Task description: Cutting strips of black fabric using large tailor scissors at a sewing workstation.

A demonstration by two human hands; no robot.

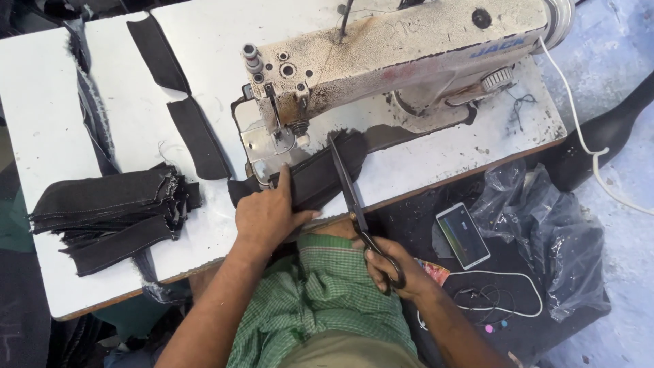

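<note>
Green checked cloth [320,300] covers the person's lap at the bottom of the view. Just above it, the right hand [395,269] is closed through the loops of a pair of black scissors [354,197], thumb and fingers gripping the handles. Their long axis runs from the handles near the lap up and slightly left, with the tips pointing away from the person toward the sewing machine [409,54]; the blades lie across a dark fabric piece [320,177]. That piece sits on the white table [41,116] in front of the machine's needle area, its length running roughly left to right, rising a little to the right. The left hand [269,215] presses flat on its left part, fingers extended, holding it down without grasping.

To the left, a stack of dark fabric pieces [109,211] lies on the table, and two dark strips [180,102] lie behind it. At right, below the table edge, a phone [463,235] rests face up beside a crumpled plastic bag [545,238]; whether it holds anything cannot be told.
</note>
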